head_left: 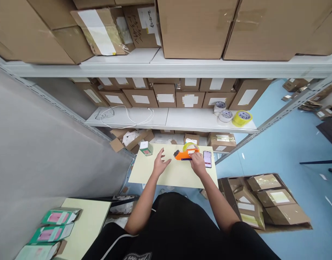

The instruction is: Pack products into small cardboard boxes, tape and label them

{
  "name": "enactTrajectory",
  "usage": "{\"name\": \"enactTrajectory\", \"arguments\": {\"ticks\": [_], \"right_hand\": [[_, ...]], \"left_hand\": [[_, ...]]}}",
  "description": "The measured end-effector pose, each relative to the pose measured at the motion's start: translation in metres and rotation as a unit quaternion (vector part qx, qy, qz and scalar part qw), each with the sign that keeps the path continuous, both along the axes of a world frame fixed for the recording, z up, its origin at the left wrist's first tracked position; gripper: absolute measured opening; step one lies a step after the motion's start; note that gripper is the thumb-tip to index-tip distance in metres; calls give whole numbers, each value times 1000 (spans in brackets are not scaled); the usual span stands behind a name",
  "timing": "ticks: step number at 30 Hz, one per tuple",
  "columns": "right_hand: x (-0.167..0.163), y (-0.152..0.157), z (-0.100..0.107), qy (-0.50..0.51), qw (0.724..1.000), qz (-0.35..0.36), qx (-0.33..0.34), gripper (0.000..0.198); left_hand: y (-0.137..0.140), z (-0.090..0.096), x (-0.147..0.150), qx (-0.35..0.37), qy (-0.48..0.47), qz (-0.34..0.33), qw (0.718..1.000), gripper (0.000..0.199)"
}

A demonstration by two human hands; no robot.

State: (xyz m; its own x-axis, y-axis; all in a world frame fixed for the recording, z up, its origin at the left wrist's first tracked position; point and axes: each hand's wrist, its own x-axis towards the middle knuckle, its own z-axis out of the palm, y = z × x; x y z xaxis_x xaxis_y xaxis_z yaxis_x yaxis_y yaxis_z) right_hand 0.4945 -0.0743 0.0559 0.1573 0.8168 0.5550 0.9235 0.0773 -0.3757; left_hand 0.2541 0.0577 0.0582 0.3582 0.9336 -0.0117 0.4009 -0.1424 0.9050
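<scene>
My right hand (198, 163) is closed around the orange tape dispenser (184, 155), which carries a roll of yellow tape (191, 146). The dispenser is over the small cream table (171, 177), its dark end pointing left. To its left, my left hand (160, 164) hovers with fingers spread and nothing in it. A small green and white box (146, 148) stands at the table's back left, apart from my left hand. Just right of my right hand a phone (207, 159) with a lit screen lies on the table.
A shelf (182, 119) behind the table holds cardboard boxes, a white cable (128, 112) and tape rolls (242, 118). More boxes fill the upper shelf. Green boxes (56, 217) lie on a side table at lower left. A large carton (266, 200) of packed boxes sits on the floor at right.
</scene>
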Motion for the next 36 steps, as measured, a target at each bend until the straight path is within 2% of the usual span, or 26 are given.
{"name": "enactTrajectory", "arguments": {"ticks": [2, 5, 7, 9, 11, 12, 16, 21, 25, 29, 32, 36], "right_hand": [[2, -4, 7, 6, 1000, 10, 1, 28], [6, -9, 20, 20, 999, 24, 6, 21], [8, -11, 25, 35, 999, 33, 13, 17], [10, -13, 29, 52, 998, 40, 25, 15], [13, -16, 29, 67, 996, 43, 40, 14], [15, -17, 30, 72, 996, 42, 45, 14], [23, -24, 29, 61, 997, 29, 37, 14], [30, -28, 27, 1, 1000, 0, -4, 17], [24, -22, 22, -11, 999, -47, -5, 21], [4, -11, 14, 25, 995, -96, 14, 28], [-15, -3, 8, 79, 989, -122, 17, 34], [-31, 5, 5, 133, 982, -131, -25, 39]], "left_hand": [[-3, -3, 21, -19, -5, -12, 1000, 92], [-5, -3, 49, 7, -7, -7, 1000, 96], [-5, 2, 60, 42, -20, 3, 999, 86], [-5, 10, 63, 81, -37, 11, 996, 60], [-3, 20, 58, 128, -37, 17, 991, 34], [-1, 25, 53, 154, -29, 21, 987, 30], [10, 51, 25, 243, 19, 35, 969, 31], [14, 83, -1, 278, 112, -5, 954, 27], [-8, 92, 1, 271, 192, -39, 942, 24], [-41, 89, 23, 196, 237, -88, 948, 27], [-61, 89, 46, 122, 242, -128, 954, 41], [-76, 98, 69, 79, 259, -155, 950, 56]]}}
